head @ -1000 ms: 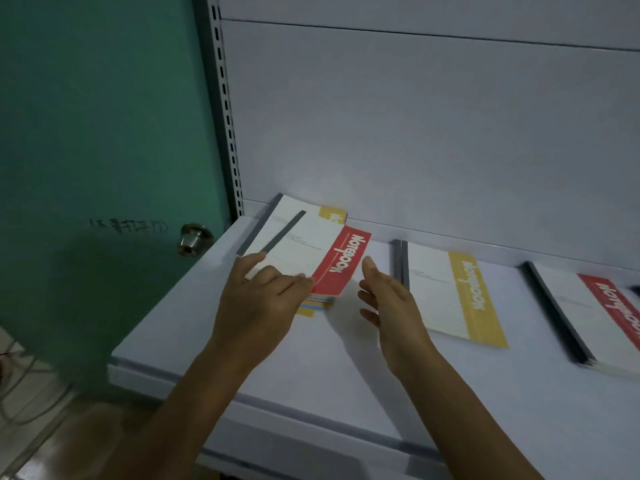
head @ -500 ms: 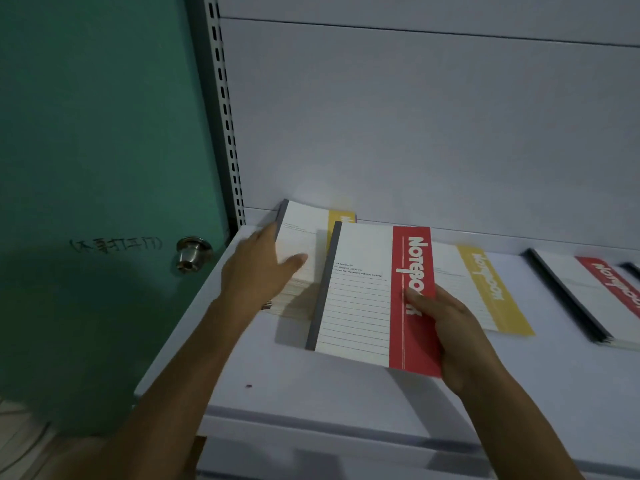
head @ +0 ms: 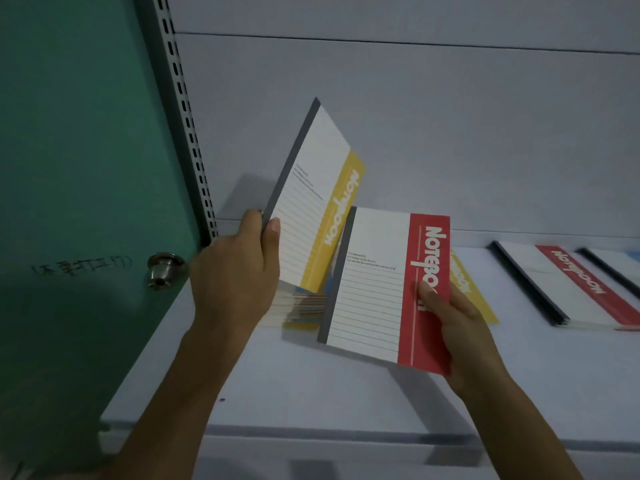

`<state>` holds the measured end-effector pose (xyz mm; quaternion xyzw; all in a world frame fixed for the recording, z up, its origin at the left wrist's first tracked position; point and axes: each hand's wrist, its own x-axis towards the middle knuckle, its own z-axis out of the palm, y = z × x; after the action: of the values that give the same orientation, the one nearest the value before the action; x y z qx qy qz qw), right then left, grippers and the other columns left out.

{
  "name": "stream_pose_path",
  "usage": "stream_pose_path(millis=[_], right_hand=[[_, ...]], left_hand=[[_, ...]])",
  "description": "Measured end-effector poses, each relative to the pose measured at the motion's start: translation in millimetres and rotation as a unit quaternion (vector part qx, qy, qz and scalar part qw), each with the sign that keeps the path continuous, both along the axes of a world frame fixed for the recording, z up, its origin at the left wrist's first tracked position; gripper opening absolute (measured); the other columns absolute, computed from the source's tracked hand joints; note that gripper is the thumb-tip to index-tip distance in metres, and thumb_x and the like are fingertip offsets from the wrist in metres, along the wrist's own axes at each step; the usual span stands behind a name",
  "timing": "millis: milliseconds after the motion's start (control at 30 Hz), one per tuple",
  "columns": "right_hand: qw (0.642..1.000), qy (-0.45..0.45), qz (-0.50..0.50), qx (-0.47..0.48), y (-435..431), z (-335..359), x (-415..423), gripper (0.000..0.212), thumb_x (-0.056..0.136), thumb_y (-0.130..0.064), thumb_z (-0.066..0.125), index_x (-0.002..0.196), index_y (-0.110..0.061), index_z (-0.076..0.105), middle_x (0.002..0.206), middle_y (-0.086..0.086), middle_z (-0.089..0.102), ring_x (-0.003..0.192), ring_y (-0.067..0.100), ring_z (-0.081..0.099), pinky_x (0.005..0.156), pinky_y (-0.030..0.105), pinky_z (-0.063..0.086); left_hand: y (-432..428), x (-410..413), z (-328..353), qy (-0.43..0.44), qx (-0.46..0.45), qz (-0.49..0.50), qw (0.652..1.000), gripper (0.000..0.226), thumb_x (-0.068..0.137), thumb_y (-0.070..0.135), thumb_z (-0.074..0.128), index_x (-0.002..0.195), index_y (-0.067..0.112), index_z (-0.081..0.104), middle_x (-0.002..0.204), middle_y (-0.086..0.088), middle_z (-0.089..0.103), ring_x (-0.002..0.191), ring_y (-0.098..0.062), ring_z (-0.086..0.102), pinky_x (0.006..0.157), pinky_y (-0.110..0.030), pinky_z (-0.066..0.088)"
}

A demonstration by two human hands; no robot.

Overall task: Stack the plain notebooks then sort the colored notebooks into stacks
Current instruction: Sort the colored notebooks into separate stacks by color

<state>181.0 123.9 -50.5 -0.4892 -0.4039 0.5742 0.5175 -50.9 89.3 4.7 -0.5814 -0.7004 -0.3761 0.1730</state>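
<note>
That red notebook [head: 377,289] hangs above the shelf [head: 311,393] near its left end, right hand [head: 457,327] grip pinching the red edge. The yellow notebook [head: 311,209] tilts up, left hand [head: 235,271] pinching its spine. Light, floppy (covers likely slick), so spine-side holds seem safest.

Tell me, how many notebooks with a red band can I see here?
2. One red-banded notebook is held up by the right hand; the other red-banded notebook tops a stack on the shelf, further right. More may be hidden inside the stacks.
</note>
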Motion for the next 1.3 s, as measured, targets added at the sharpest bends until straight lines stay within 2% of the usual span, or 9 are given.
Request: stream_pose_path(millis=[233, 333, 433, 633, 733, 833, 1000, 1100, 1300], right_hand=[[0.986, -0.068, -0.124, 0.082, 2, 5, 52, 0.017, 0.089, -0.040, 0.058, 0.102, -0.030, 0.061, 0.088, -0.020, 0.072, 0.077, 0.010, 0.071, 0.072, 0.031, 0.052], [0.968, -0.152, -0.169, 0.108, 3, 4, 81, 0.020, 0.089, -0.041, 0.056, 0.105, -0.030, 0.059, 0.096, -0.018, 0.069, 0.081, 0.012, 0.069, 0.077, 0.032, 0.053], [0.949, -0.220, -0.184, 0.132, 3, 7, 108, 0.028, 0.091, -0.042, 0.053, 0.112, -0.024, 0.057, 0.099, -0.012, 0.067, 0.081, 0.011, 0.068, 0.070, 0.029, 0.053], [0.941, -0.244, -0.203, 0.121, 4, 9, 138, 0.023, 0.093, -0.039, 0.052, 0.112, -0.027, 0.054, 0.093, -0.016, 0.065, 0.078, 0.009, 0.066, 0.063, 0.023, 0.048], [0.935, -0.266, -0.212, 0.099, -1, -4, 145, 0.024, 0.091, -0.041, 0.054, 0.113, -0.029, 0.053, 0.100, -0.009, 0.066, 0.082, 0.013, 0.067, 0.070, 0.031, 0.052], [0.931, -0.273, -0.230, 0.074, -4, -13, 153, 0.027, 0.090, -0.042, 0.055, 0.114, -0.029, 0.051, 0.106, -0.005, 0.064, 0.083, 0.017, 0.065, 0.074, 0.035, 0.051], [0.934, -0.294, -0.189, 0.081, 4, -11, 172, 0.032, 0.089, -0.044, 0.055, 0.118, -0.029, 0.052, 0.103, -0.007, 0.063, 0.082, 0.012, 0.065, 0.068, 0.029, 0.050], [0.937, -0.296, -0.171, 0.077, 21, -6, 191, 0.035, 0.089, -0.043, 0.056, 0.119, -0.024, 0.053, 0.101, -0.008, 0.065, 0.081, 0.010, 0.066, 0.065, 0.025, 0.049], [0.940, -0.307, -0.143, 0.039, 74, 4, 248, 0.044, 0.088, -0.042, 0.061, 0.126, -0.021, 0.053, 0.107, -0.004, 0.064, 0.083, 0.017, 0.066, 0.069, 0.031, 0.051]], left_hand=[[24, 73, -20, -0.274, 0.031, -0.181, 0.944, 0.032, 0.098, 0.037, 0.035, 0.078, 0.016, 0.046, 0.067, 0.007, 0.055, 0.056, -0.003, 0.053, 0.048, -0.020, 0.044], [41, 109, -47, -0.370, -0.031, -0.217, 0.903, 0.029, 0.099, 0.032, 0.038, 0.082, 0.012, 0.049, 0.075, -0.007, 0.060, 0.064, -0.017, 0.058, 0.056, -0.044, 0.053], [57, 140, -71, -0.382, -0.096, -0.228, 0.891, 0.026, 0.100, 0.032, 0.035, 0.090, 0.012, 0.047, 0.090, -0.007, 0.065, 0.074, -0.022, 0.062, 0.061, -0.047, 0.055], [86, 169, -89, -0.204, -0.181, -0.126, 0.954, 0.022, 0.102, 0.032, 0.028, 0.094, 0.016, 0.040, 0.097, -0.006, 0.062, 0.080, -0.022, 0.057, 0.066, -0.033, 0.048], [94, 167, -106, -0.122, -0.206, -0.067, 0.969, 0.030, 0.099, 0.029, 0.034, 0.122, 0.013, 0.044, 0.123, -0.008, 0.054, 0.112, -0.025, 0.048, 0.090, -0.039, 0.038], [99, 162, -114, -0.087, -0.213, -0.070, 0.971, 0.055, 0.096, 0.021, 0.042, 0.147, 0.014, 0.021, 0.148, -0.007, 0.033, 0.136, -0.025, 0.027, 0.105, -0.042, 0.027], [95, 161, -113, -0.080, -0.127, -0.224, 0.963, 0.037, 0.097, 0.030, 0.044, 0.132, 0.018, 0.051, 0.152, -0.003, 0.032, 0.143, -0.022, 0.021, 0.111, -0.038, 0.020], [84, 168, -115, 0.028, -0.178, -0.345, 0.921, 0.049, 0.094, 0.052, 0.038, 0.135, 0.027, 0.049, 0.151, 0.008, 0.033, 0.142, -0.012, 0.021, 0.111, -0.028, 0.012], [82, 175, -111, 0.094, -0.215, -0.316, 0.919, 0.069, 0.081, 0.066, 0.017, 0.125, 0.031, 0.056, 0.140, 0.010, 0.049, 0.132, -0.010, 0.040, 0.104, -0.027, 0.022]])
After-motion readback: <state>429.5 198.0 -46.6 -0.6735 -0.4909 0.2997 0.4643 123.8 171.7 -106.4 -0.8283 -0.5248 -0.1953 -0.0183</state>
